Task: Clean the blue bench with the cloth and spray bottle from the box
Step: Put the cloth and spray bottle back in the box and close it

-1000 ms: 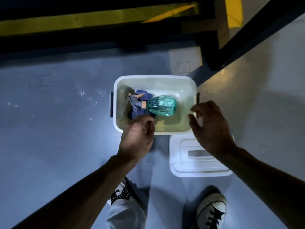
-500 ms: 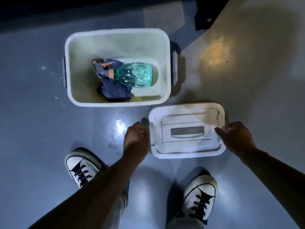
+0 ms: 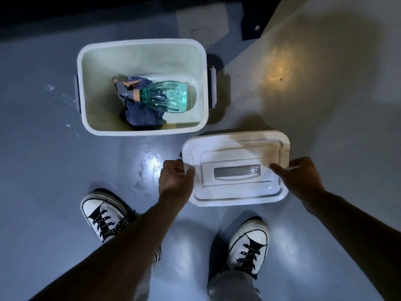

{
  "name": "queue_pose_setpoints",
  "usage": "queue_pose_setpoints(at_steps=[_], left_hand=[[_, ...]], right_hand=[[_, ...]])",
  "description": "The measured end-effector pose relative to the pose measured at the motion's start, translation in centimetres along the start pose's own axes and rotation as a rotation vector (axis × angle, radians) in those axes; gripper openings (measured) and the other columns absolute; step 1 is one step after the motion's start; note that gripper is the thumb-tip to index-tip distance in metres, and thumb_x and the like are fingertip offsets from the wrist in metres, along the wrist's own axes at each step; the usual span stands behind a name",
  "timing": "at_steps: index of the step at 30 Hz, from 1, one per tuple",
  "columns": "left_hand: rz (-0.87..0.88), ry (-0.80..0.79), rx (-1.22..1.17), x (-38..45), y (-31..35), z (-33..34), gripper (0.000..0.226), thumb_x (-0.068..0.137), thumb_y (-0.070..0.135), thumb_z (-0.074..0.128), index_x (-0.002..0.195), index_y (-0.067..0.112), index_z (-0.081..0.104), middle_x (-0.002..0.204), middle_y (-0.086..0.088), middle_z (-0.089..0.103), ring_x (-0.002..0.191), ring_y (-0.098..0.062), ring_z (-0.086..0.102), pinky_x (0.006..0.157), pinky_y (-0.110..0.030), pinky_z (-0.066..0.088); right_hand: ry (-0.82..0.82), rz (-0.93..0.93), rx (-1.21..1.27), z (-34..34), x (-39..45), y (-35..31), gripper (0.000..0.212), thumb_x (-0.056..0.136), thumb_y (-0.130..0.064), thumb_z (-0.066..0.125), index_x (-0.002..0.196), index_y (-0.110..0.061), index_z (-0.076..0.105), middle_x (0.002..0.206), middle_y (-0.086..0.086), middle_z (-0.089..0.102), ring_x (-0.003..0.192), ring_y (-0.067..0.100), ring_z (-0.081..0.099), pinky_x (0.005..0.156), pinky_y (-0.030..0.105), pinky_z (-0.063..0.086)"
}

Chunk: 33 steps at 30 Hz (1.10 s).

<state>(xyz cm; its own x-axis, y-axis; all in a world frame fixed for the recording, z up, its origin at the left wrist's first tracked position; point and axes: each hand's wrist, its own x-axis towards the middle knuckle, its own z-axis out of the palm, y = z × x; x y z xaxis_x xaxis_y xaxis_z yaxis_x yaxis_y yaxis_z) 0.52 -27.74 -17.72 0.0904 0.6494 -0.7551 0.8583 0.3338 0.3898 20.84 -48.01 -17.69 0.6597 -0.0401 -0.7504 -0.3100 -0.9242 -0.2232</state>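
A white plastic box (image 3: 91,118) stands open on the grey-blue floor. Inside it a green see-through spray bottle (image 3: 167,97) lies on its side across a crumpled dark blue cloth (image 3: 143,117). The box's white lid (image 3: 235,169) lies flat on the floor to the lower right of the box. My left hand (image 3: 175,180) grips the lid's left edge, and my right hand (image 3: 300,178) grips its right edge. No blue bench is in view.
My two white sneakers (image 3: 106,213) (image 3: 248,244) stand on the floor below the lid. A lighter beige floor area (image 3: 303,72) lies to the right. A dark base with a square floor plate (image 3: 201,25) runs along the top.
My hands left the box rim, dropped to the lid and closed on its two side edges. The view tilted down, bringing both shoes into sight.
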Motion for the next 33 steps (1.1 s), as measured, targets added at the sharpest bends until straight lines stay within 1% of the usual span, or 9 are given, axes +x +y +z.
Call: queue_pose_setpoints(at_steps=[5, 6, 9, 12, 16, 19, 22, 27, 33], left_hand=[[0.033, 0.014, -0.034, -4.2, 2.7, -5.2, 0.025, 0.091, 0.032, 0.070, 0.106, 0.018, 0.056, 0.092, 0.003, 0.066, 0.068, -0.001, 0.064, 0.049, -0.011, 0.043], [0.043, 0.025, -0.037, -4.7, 3.3, -6.3, 0.025, 0.091, 0.032, 0.070, 0.105, 0.017, 0.056, 0.091, 0.004, 0.066, 0.068, -0.001, 0.064, 0.049, -0.010, 0.042], [0.062, 0.075, -0.060, -5.4, 5.3, -9.9, 0.026, 0.089, 0.034, 0.072, 0.102, 0.019, 0.057, 0.093, 0.004, 0.069, 0.071, -0.001, 0.060, 0.057, -0.016, 0.040], [0.103, 0.129, -0.059, -4.4, 7.2, -13.5, 0.028, 0.088, 0.036, 0.073, 0.102, 0.018, 0.057, 0.093, 0.003, 0.069, 0.070, 0.002, 0.055, 0.058, -0.016, 0.038], [0.140, 0.199, -0.069, -1.5, 9.3, -18.0, 0.028, 0.085, 0.035, 0.076, 0.098, 0.023, 0.055, 0.087, 0.006, 0.069, 0.080, -0.019, 0.066, 0.072, -0.027, 0.050], [0.194, 0.230, -0.047, 1.1, 10.1, -20.6, 0.028, 0.083, 0.029, 0.077, 0.102, 0.021, 0.057, 0.082, 0.009, 0.069, 0.078, -0.021, 0.070, 0.074, -0.032, 0.057], [0.222, 0.244, -0.021, 4.0, 10.4, -22.4, 0.028, 0.084, 0.027, 0.078, 0.105, 0.018, 0.063, 0.080, 0.011, 0.067, 0.073, -0.012, 0.066, 0.070, -0.022, 0.048], [0.216, 0.263, -0.008, 8.7, 10.3, -22.6, 0.024, 0.081, 0.032, 0.078, 0.099, 0.021, 0.066, 0.088, 0.002, 0.075, 0.081, -0.026, 0.073, 0.079, -0.036, 0.060], [0.278, 0.304, -0.025, 11.6, 9.5, -21.4, 0.020, 0.083, 0.027, 0.071, 0.102, 0.024, 0.069, 0.103, -0.007, 0.071, 0.096, -0.025, 0.068, 0.093, -0.038, 0.056]], right_hand=[[0.023, -0.087, 0.045, -4.0, -5.9, -3.8, 0.060, 0.081, -0.041, 0.083, 0.121, -0.009, 0.051, 0.104, 0.008, 0.060, 0.066, 0.007, 0.055, 0.053, 0.025, 0.038], [0.024, -0.098, 0.056, -4.5, -6.9, -4.8, 0.060, 0.081, -0.040, 0.083, 0.121, -0.008, 0.052, 0.104, 0.008, 0.060, 0.066, 0.006, 0.055, 0.053, 0.025, 0.038], [0.048, -0.145, 0.074, -5.4, -9.4, -8.4, 0.061, 0.078, -0.042, 0.085, 0.118, -0.008, 0.053, 0.105, 0.011, 0.065, 0.068, 0.011, 0.060, 0.057, 0.028, 0.045], [0.079, -0.166, 0.069, -5.0, -10.8, -11.9, 0.061, 0.073, -0.049, 0.087, 0.111, -0.016, 0.054, 0.105, 0.010, 0.069, 0.087, 0.027, 0.068, 0.074, 0.040, 0.057], [0.084, -0.227, 0.081, -2.7, -12.0, -16.8, 0.059, 0.071, -0.046, 0.088, 0.109, -0.017, 0.054, 0.106, 0.011, 0.070, 0.094, 0.031, 0.068, 0.080, 0.044, 0.057], [0.068, -0.264, 0.069, -0.5, -11.8, -20.1, 0.062, 0.072, -0.042, 0.088, 0.115, -0.013, 0.053, 0.113, 0.012, 0.067, 0.102, 0.033, 0.065, 0.087, 0.044, 0.055], [0.056, -0.266, 0.044, 1.8, -10.8, -22.5, 0.067, 0.072, -0.044, 0.088, 0.119, -0.012, 0.052, 0.119, 0.012, 0.063, 0.105, 0.033, 0.062, 0.088, 0.040, 0.052], [0.037, -0.262, 0.000, 5.0, -8.5, -25.4, 0.069, 0.075, -0.047, 0.085, 0.123, -0.013, 0.049, 0.124, 0.013, 0.061, 0.105, 0.032, 0.059, 0.081, 0.035, 0.044], [0.082, -0.326, -0.079, 7.4, -6.9, -26.0, 0.071, 0.077, -0.050, 0.083, 0.122, -0.009, 0.045, 0.118, 0.015, 0.058, 0.102, 0.031, 0.055, 0.081, 0.036, 0.041]])
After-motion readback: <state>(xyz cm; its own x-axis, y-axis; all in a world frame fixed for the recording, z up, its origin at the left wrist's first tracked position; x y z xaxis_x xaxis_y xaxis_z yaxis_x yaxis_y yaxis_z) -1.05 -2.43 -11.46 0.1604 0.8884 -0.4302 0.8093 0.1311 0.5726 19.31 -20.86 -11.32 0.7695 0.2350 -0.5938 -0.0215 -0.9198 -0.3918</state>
